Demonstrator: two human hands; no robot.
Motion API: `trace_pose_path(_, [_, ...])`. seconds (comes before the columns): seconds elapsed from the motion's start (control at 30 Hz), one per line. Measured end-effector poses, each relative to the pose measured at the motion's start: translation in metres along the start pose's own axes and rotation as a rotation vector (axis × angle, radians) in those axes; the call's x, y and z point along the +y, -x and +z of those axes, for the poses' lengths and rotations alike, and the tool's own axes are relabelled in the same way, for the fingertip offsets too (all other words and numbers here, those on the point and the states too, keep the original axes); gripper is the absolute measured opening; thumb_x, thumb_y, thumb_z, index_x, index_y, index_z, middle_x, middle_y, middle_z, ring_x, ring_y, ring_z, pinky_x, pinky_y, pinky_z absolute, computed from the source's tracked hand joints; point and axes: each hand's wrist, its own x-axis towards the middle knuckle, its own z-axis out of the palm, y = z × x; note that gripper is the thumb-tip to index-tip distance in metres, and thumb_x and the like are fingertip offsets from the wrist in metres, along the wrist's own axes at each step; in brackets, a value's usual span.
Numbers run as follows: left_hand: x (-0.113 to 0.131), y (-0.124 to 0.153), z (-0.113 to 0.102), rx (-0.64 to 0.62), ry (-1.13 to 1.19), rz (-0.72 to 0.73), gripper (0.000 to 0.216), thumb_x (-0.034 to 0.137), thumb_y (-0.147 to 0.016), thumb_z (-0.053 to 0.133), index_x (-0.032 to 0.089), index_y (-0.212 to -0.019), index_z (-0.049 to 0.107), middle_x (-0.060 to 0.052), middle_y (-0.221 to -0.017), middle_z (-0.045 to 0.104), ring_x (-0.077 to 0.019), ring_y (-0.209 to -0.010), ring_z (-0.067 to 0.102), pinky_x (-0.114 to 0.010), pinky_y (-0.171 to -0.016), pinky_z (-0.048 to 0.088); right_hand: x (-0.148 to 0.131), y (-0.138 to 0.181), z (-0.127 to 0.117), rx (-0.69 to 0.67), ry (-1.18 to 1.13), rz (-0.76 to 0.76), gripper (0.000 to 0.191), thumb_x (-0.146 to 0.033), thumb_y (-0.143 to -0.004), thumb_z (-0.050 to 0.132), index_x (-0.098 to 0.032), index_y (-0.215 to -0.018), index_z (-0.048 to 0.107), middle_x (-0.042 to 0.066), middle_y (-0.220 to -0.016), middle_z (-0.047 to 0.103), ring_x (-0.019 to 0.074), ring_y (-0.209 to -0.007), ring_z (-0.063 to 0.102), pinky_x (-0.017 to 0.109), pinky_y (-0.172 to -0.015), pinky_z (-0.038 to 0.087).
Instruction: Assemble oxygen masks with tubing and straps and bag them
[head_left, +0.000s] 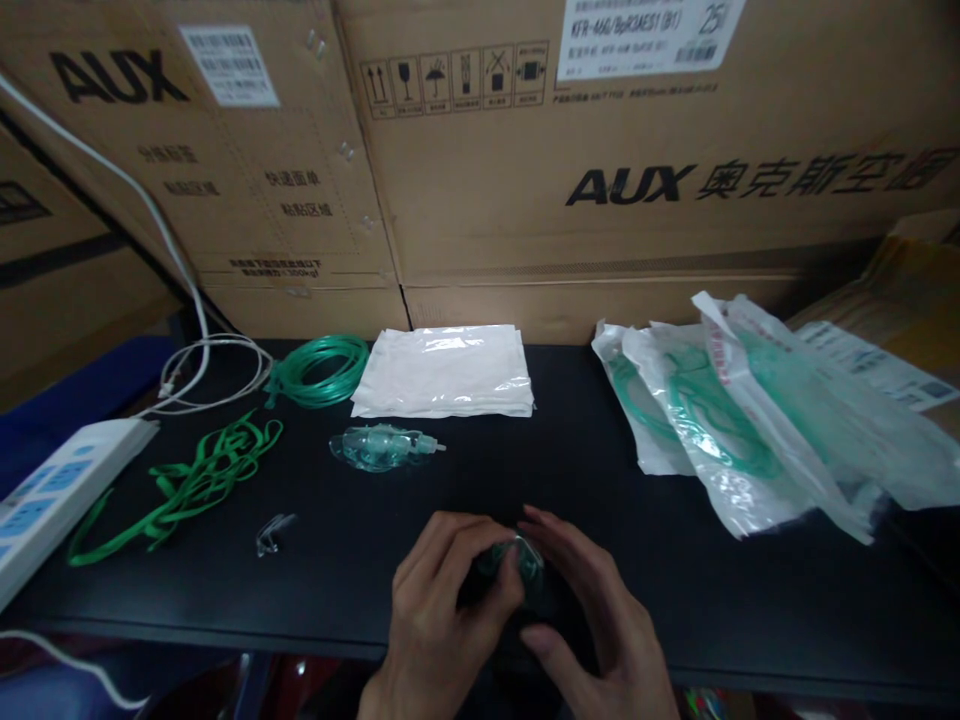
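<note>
Near the table's front edge, my left hand (461,590) is closed, thumb and fingers pinching a small clear-green oxygen mask (532,565) with a thin shiny strip on top. My fingers hide much of the mask. Curved around its right side is my right hand (592,610), thumb and fingers apart; whether its fingertips touch the mask is unclear. Another clear-green oxygen mask (382,447) with a pale tip lies farther back to the left. Small, clear bent pieces (274,534) rest left of my hands.
Green elastic straps (214,465) lie tangled at left, before coiled green tubing (322,370). White folded bags (446,372) sit at the back. Packaged masks and tubing (720,410) are piled at right. A power strip (60,490) and cable stand far left; large cartons (480,190) wall the back.
</note>
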Motion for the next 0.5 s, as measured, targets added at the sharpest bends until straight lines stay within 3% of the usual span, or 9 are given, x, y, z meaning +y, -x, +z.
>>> trace_pose_path(0.13, [-0.004,0.003,0.000,-0.008,-0.002,-0.016,0.019,0.010,-0.091,0.066,0.023,-0.106,0.067,-0.003,-0.094,0.071,-0.0144,-0.087,0.071,-0.024,-0.079,0.060,-0.002,0.003,0.016,0.020,-0.018,0.043,0.054,-0.018,-0.091,0.069,-0.037,-0.139,0.054,0.002,-0.134,0.070,0.0195,-0.120,0.069,0.028,-0.100,0.057])
trace_pose_path(0.3, [-0.008,0.007,-0.001,-0.133,0.093,-0.044,0.034,0.009,-0.093,0.064,0.023,-0.123,0.063,-0.005,-0.116,0.071,-0.0151,-0.106,0.071,-0.024,-0.094,0.059,-0.004,-0.003,0.018,0.111,-0.018,0.022,0.045,-0.015,-0.096,0.058,-0.033,-0.137,0.053,0.004,-0.136,0.069,0.0196,-0.121,0.069,0.029,-0.099,0.058])
trace_pose_path(0.5, [-0.007,0.009,0.002,-0.101,0.142,-0.074,0.028,0.007,-0.094,0.063,0.023,-0.117,0.066,-0.001,-0.104,0.074,-0.0108,-0.094,0.073,-0.017,-0.087,0.060,-0.006,-0.007,0.013,0.138,0.269,-0.107,0.046,-0.011,-0.089,0.060,-0.026,-0.133,0.060,0.005,-0.125,0.075,0.0181,-0.111,0.074,0.026,-0.097,0.058])
